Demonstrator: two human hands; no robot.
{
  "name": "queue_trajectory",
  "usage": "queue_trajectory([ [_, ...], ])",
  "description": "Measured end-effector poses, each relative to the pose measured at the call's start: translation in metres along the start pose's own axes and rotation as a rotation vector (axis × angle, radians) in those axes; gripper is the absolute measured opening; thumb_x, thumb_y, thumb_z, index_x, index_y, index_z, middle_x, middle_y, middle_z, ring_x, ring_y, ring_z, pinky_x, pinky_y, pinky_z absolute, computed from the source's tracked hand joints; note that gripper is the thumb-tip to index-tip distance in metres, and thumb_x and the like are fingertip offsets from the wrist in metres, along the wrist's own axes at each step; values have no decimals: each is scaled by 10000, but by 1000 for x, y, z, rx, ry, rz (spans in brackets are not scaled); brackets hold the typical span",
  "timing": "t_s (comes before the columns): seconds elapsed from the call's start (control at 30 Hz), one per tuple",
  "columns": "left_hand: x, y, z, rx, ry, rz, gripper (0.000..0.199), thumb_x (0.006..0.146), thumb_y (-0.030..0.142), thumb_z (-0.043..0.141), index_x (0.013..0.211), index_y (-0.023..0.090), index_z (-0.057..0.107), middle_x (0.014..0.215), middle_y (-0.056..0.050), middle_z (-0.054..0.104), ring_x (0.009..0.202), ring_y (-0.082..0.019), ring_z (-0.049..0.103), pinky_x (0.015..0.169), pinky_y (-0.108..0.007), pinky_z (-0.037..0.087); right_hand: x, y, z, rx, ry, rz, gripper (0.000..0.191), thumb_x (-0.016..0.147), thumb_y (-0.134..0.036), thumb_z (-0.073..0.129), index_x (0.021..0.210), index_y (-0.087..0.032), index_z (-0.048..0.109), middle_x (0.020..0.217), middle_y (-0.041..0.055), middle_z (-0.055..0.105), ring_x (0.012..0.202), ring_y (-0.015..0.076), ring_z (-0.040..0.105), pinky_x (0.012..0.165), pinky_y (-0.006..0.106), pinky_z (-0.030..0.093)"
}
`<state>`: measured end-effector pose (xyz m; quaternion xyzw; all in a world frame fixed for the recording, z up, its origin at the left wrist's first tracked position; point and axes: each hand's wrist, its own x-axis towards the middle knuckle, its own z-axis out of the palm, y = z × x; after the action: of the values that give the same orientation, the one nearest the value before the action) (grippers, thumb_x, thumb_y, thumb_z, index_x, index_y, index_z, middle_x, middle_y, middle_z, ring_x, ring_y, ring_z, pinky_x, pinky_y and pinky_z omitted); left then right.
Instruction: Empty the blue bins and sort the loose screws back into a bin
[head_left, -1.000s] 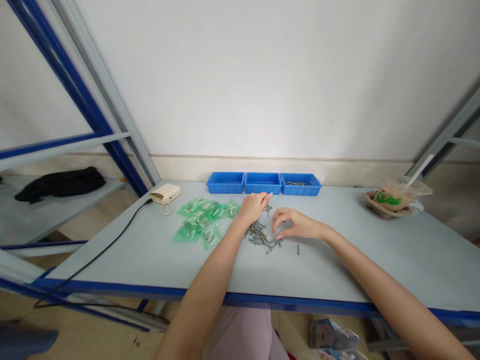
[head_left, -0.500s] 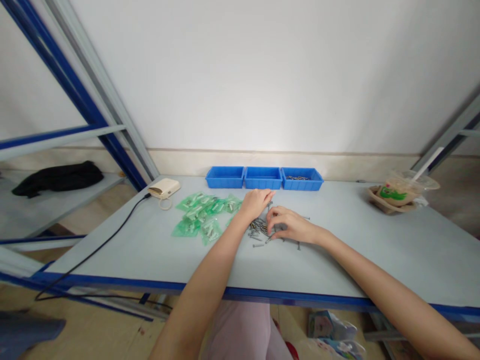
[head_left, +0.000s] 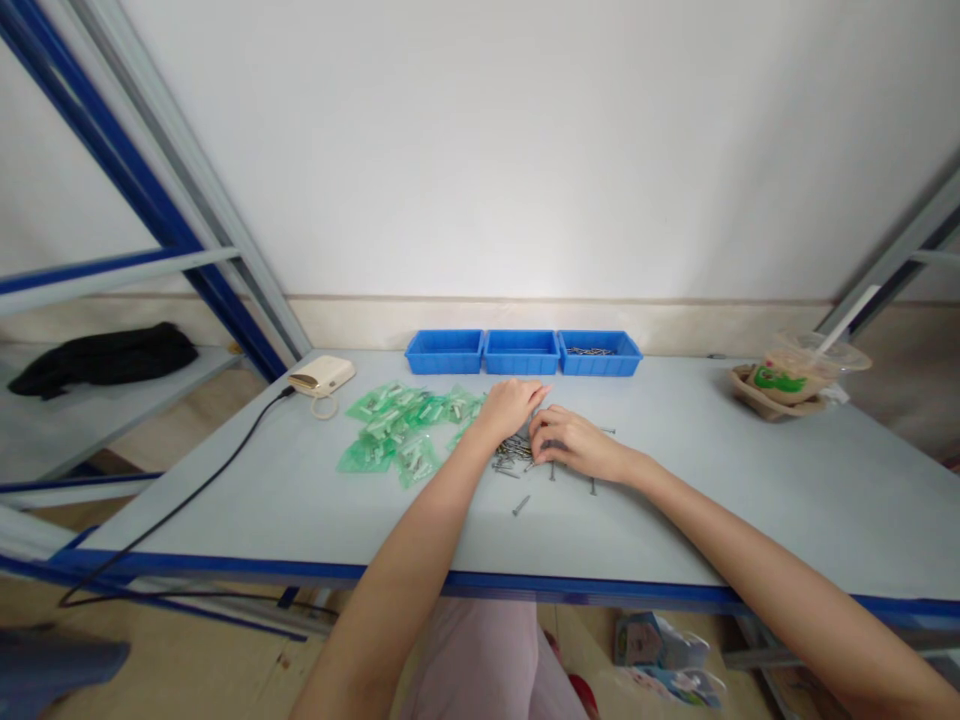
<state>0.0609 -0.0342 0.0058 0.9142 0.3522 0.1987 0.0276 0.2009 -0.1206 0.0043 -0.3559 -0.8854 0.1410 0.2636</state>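
A pile of metal screws [head_left: 512, 453] lies on the grey table between my two hands. Above the pile's far side is my left hand [head_left: 512, 408], its fingers pinched together; what they hold is hidden. My right hand [head_left: 576, 443] reaches in from the right, fingers curled down, with a screw [head_left: 529, 466] at its fingertips. A loose screw [head_left: 521, 506] lies apart, closer to the front edge. More single screws [head_left: 593, 487] are scattered beside and under my right hand. Left of my left hand are several green plastic bags [head_left: 394, 425] with small parts inside.
Three blue bins stand in a row at the back; the right bin [head_left: 600, 365] contains screws. A cream-coloured device [head_left: 322, 375] with a black cable is at the left. A drink cup [head_left: 787, 378] with a straw sits in a cardboard holder at the right.
My right hand has drawn slightly left, its fingers closing more over the pile. The loose screw in front has shifted nearer the table's edge and turned. My left hand stays almost in place.
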Motion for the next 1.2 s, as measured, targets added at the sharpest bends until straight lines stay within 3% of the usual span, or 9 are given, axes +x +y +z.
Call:
queue_trajectory([
  [0.17,1,2,-2,-123,-15,-23,400,927,376,325,779,162,629,665,-60,646,666,-169,595,610,-236,364,-1,16,-10,199,297,221,130,850,-256,525,782,-172,597,805,21,627,779,146,557,727,263,411],
  [0.37,2,12,-3,-508,-90,-1,355,896,447,357,863,175,582,637,21,637,506,-97,536,549,-197,365,-11,43,-26,-8,477,424,144,822,-285,547,766,-184,633,766,13,664,656,140,541,632,248,374],
  [0.53,2,12,-1,-544,-54,-2,262,880,357,397,829,175,578,616,34,622,486,-84,516,551,-191,366,-12,42,-26,-133,463,401,174,842,-307,525,787,-203,653,788,10,680,627,135,537,598,239,370],
  [0.67,2,10,-2,-522,-22,0,313,892,346,364,728,168,563,588,28,607,509,-90,533,557,-194,363,-13,36,-24,-270,431,337,183,850,-337,529,870,-209,658,849,22,690,640,139,558,615,240,380],
  [0.83,2,11,-2,-500,-14,-31,276,870,414,411,853,189,568,598,38,614,532,-99,551,557,-194,370,-15,36,-25,-469,398,321,207,879,-326,494,845,-211,663,803,22,690,666,152,588,631,249,359],
  [0.93,2,11,-2,-487,-9,-26,234,847,402,461,890,198,567,599,44,618,551,-103,560,570,-192,374,-15,36,-26,-502,384,352,226,893,-328,468,845,-219,659,820,18,696,686,158,602,636,256,349],
  [1.1,1,10,-3,-445,-17,-22,280,883,355,395,769,178,581,608,28,623,572,-103,562,593,-194,380,-15,32,-26,-495,348,361,225,895,-345,459,953,-222,638,830,26,702,660,154,606,661,264,351],
  [1.2,1,10,-2,-432,-17,-18,301,888,369,387,773,178,590,600,26,621,581,-108,567,592,-195,380,-15,34,-26,-506,324,339,208,893,-327,468,896,-224,648,839,20,704,672,152,610,665,263,342],
])
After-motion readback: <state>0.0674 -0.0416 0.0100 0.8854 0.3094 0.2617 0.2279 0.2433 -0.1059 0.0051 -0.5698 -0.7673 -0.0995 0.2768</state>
